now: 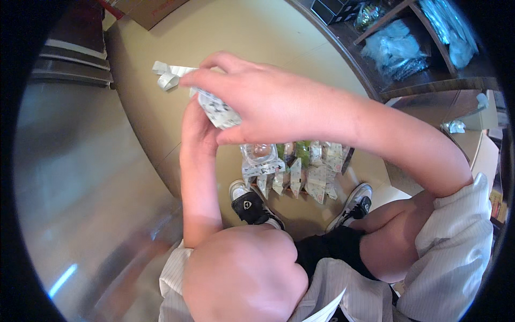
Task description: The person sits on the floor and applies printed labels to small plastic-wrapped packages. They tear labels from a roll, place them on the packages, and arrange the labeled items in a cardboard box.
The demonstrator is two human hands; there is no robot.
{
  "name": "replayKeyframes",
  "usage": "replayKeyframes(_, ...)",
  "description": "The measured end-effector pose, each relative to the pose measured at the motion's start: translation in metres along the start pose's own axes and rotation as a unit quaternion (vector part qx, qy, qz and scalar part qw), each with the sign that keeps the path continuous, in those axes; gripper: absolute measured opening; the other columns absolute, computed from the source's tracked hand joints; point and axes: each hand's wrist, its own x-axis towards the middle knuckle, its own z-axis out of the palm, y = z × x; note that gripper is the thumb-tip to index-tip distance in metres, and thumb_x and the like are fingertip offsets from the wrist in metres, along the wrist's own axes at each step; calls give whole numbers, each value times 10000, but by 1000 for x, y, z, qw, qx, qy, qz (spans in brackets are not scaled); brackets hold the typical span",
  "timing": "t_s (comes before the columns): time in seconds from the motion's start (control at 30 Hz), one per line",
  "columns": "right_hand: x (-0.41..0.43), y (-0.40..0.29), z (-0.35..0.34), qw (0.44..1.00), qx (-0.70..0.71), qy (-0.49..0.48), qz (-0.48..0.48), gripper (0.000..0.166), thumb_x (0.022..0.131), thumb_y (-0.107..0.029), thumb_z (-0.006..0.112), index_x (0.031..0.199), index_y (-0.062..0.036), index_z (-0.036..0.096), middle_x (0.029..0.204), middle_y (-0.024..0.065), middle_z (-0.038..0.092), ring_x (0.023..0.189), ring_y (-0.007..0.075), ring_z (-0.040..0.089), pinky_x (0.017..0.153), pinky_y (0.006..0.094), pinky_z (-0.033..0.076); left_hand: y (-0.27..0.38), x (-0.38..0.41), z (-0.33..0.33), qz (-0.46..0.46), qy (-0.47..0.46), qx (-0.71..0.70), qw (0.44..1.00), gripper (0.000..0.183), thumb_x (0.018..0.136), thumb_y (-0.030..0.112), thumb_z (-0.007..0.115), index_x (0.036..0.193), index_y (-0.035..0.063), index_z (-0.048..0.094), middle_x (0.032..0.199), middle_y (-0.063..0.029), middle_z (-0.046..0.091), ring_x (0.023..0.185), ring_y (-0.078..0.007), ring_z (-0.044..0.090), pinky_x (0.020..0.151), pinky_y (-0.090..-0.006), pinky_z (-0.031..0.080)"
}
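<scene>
A small white packet with dark printed marks (219,110) is held up above the floor. My right hand (249,86) reaches over it from the right, thumb below and fingers stretched to its far end. From beneath, my left hand (201,122) grips the same packet; most of its fingers are hidden. A curled white strip (168,81) sticks out to the left of the right fingertips; whether it joins the packet is hidden. Below the hands, a clear-topped sealed packet with a round brown item (260,153) lies beside several upright printed packets (316,183), partly covered by my right forearm.
Two shoes (251,205) flank the packets on the tan floor (257,28). A shiny grey surface (88,161) runs along the left. Shelves with clear plastic bags (396,48) stand at upper right, above an open cardboard box (481,149). Another cardboard box (147,12) is at the top.
</scene>
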Motion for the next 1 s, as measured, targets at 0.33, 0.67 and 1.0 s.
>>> replayKeyframes(0.33,-46,15,-5,992,-5,-65,-107,1057,554,-84,832,1436,-51,249,1284,187,453,1175,379,478,986,415,417,-26,5,-5,-203,-183,-152,950,257,944,207,534,1069,-13,578,1003,-151,646,915,-234,657,749,-383,577)
replayKeyframes(0.67,-91,20,65,988,-140,-31,51,919,631,-181,756,1396,-37,266,1091,204,473,945,383,561,844,435,478,-36,-1,-19,45,52,429,900,370,874,321,642,1028,-7,564,1001,-148,648,876,-224,629,749,-326,507)
replayKeyframes(1.0,-118,54,112,960,-187,-122,167,751,750,-74,601,1393,56,236,1085,202,485,907,335,594,783,377,527,-87,-20,-72,-105,2,591,800,644,613,407,827,986,-45,561,886,-201,650,840,-300,648,758,-374,509)
